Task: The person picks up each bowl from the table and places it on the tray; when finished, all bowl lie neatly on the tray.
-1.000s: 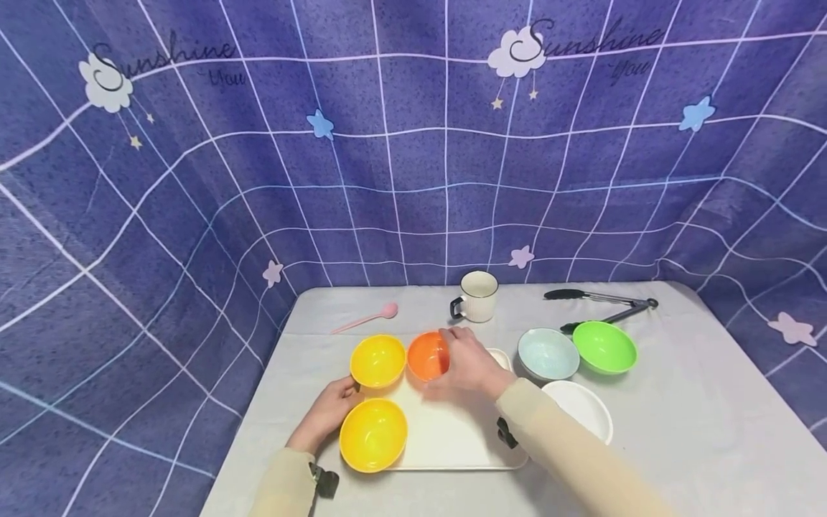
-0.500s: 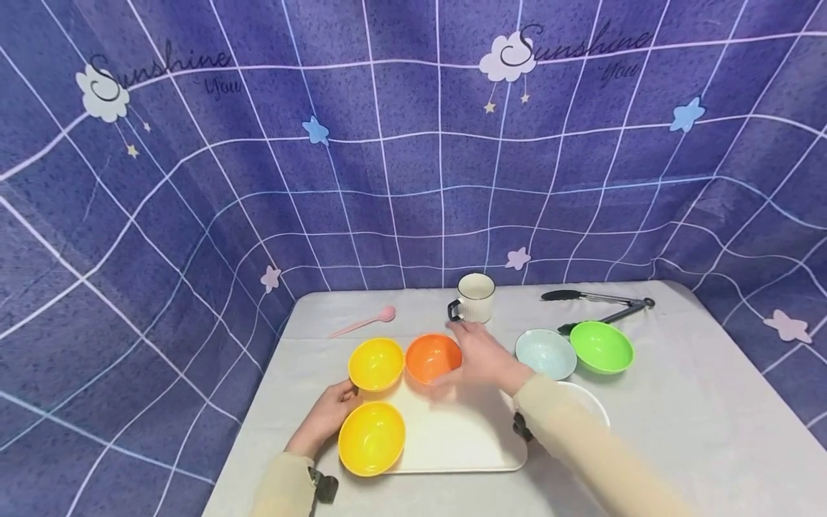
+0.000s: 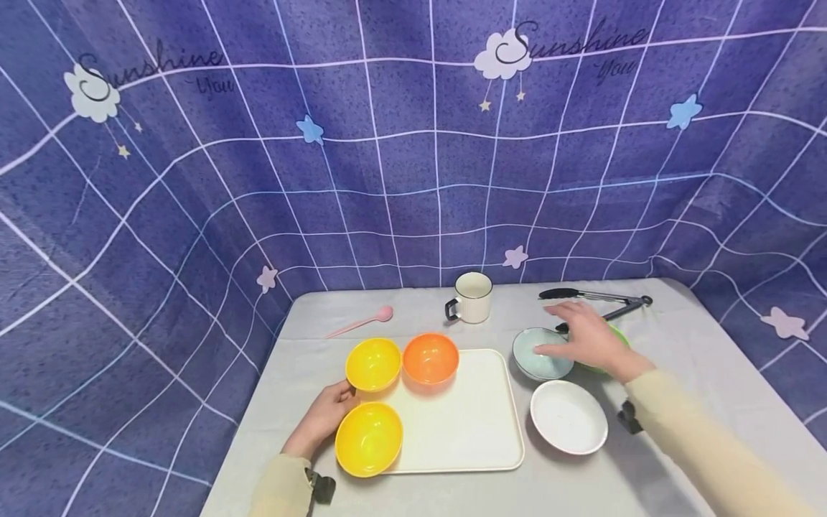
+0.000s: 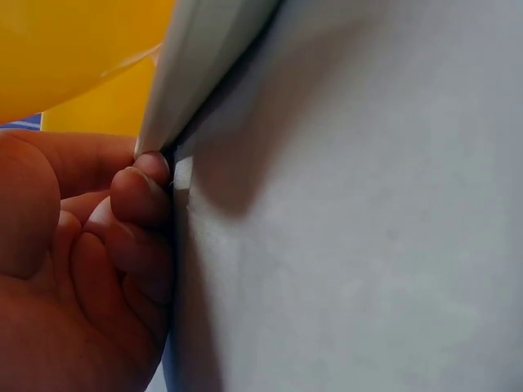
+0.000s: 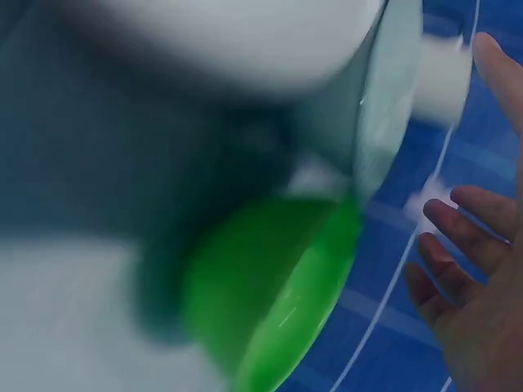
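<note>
At the left edge of a cream tray (image 3: 461, 427), my left hand (image 3: 325, 415) pinches the rim, its other fingers curled against the side in the left wrist view. Two yellow bowls, one farther back (image 3: 373, 365) and one nearer (image 3: 369, 439), stand on the tray's left side. Beside the back one sits an orange bowl (image 3: 431, 359). My right hand (image 3: 591, 339), fingers spread and holding nothing, is over a light blue bowl (image 3: 538, 365). It partly covers a green bowl (image 5: 315, 298) in the head view.
A round white dish (image 3: 568, 418) stands right of the tray. Behind are a white mug (image 3: 474, 300) with a black handle, a pink spoon (image 3: 362, 322) and black-handled tongs (image 3: 607, 296). A blue patterned curtain (image 3: 413, 158) surrounds the table's back and sides.
My right hand has left the orange bowl and moved right to above the light blue and green bowls. The orange bowl stays on the tray. My left hand keeps its place at the rim.
</note>
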`<state>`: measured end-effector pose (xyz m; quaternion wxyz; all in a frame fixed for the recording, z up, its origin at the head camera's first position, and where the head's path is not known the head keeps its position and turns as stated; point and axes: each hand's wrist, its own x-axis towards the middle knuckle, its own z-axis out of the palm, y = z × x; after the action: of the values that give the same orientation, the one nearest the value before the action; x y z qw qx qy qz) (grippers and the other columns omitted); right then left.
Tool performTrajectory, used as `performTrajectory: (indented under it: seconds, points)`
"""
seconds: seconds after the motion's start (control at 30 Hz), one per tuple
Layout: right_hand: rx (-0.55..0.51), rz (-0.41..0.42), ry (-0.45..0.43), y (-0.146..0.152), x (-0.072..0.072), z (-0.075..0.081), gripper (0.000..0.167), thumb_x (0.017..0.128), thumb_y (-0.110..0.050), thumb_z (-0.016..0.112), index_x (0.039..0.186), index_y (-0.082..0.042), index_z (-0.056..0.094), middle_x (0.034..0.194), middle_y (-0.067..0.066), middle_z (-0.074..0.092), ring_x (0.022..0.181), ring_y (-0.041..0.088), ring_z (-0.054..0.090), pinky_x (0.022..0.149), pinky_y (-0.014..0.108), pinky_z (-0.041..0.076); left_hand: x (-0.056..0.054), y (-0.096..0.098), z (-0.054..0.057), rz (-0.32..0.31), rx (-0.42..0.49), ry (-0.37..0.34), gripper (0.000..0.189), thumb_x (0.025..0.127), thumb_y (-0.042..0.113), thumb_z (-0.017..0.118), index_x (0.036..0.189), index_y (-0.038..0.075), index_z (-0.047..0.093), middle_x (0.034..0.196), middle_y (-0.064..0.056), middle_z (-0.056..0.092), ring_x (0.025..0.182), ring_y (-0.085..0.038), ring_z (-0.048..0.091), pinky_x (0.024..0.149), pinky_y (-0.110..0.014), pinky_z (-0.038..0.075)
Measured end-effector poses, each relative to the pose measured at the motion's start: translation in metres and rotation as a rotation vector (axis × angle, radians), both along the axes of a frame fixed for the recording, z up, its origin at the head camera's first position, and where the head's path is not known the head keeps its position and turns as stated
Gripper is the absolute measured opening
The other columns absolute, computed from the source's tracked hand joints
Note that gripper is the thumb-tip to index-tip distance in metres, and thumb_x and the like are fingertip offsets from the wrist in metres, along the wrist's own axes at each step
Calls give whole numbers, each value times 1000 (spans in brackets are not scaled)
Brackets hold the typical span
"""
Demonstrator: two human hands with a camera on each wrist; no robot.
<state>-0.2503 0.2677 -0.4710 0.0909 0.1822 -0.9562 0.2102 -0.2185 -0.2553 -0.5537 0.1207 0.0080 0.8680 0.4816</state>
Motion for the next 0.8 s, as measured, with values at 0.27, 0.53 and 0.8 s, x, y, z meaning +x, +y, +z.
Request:
performTrajectory:
  seconds: [0.27, 0.53, 0.8]
  points:
    - [10, -150, -112, 73, 11, -16, 110, 74, -59, 88, 141, 18, 49, 142, 45, 44, 128, 67, 39, 104, 76, 32, -1, -1, -1, -3, -25, 2, 44, 99, 13, 62, 142, 8, 63, 83, -2, 69, 87, -21, 60, 91, -44, 48]
    - [-21, -135, -182, 88, 16, -38, 123, 71, -57, 91, 145, 24, 37, 138, 53, 40, 125, 69, 41, 100, 76, 36, 0, -1, -2, -10, 6, 14, 43, 99, 12, 63, 141, 7, 63, 89, -2, 71, 90, -21, 61, 94, -46, 48]
    - [-26, -160, -140, 80, 20, -46, 123, 69, -53, 92, 145, 24, 35, 135, 53, 41, 123, 69, 43, 99, 75, 38, -1, 0, -3, 4, -13, -16, 46, 100, 13, 60, 145, 7, 60, 89, -2, 72, 90, -21, 62, 98, -52, 49]
